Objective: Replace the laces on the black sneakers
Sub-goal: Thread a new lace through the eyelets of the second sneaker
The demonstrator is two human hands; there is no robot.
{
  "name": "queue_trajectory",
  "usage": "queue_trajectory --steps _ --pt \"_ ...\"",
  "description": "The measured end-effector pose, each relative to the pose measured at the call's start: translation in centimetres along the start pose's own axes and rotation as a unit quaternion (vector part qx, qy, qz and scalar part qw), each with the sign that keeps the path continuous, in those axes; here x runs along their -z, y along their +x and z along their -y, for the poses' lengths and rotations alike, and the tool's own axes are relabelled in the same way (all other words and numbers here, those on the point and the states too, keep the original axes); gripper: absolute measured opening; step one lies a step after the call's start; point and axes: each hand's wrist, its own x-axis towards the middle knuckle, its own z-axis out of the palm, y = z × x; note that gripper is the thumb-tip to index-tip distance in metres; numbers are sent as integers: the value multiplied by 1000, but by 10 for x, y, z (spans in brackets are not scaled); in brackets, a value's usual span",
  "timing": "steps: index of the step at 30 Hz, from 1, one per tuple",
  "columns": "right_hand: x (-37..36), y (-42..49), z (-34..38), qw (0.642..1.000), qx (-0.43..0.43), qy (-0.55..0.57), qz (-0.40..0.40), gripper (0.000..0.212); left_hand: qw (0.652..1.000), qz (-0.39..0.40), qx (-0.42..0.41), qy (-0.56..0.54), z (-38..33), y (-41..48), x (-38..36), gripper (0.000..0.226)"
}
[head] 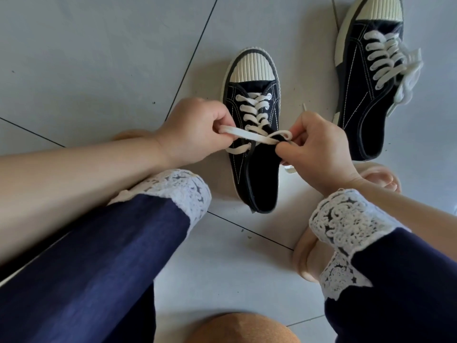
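Head view: the near sneaker (254,174) stands on the tiled floor (99,58) between the person's legs, toe pointing away.
Look: black canvas, white stitching, ribbed cream toe cap.
Lacing: a flat white lace (247,133) criss-crosses the eyelets; its ends cross above the opening.
Left: the left hand (195,131) has its fingers curled, pinching one end.
Right: the right hand (319,149) pinches the other end likewise.
Beyond: the second sneaker (366,95) lies to the right, laced, apart.
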Motion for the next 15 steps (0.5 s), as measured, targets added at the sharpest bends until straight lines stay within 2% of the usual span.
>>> queue_trajectory --steps 4,6,9,11,13,15 --pt "0 0 -2 999 15 1 33 20 995 -9 53 -80 -1 -4 -8 9" --pt "4 2 -4 995 18 44 90 21 987 15 91 -133 -2 -6 -13 19" --pt "14 8 -8 978 26 80 192 22 984 54 116 -124 -3 -8 -18 32" --pt "22 13 -10 968 27 98 228 20 981 81 137 -111 -5 -7 -21 37" --pt "26 17 -12 967 24 95 237 17 969 117 165 -145 -5 -6 -24 30" --pt "28 19 -12 973 20 60 222 11 930 157 211 -255 -6 -7 -20 15"
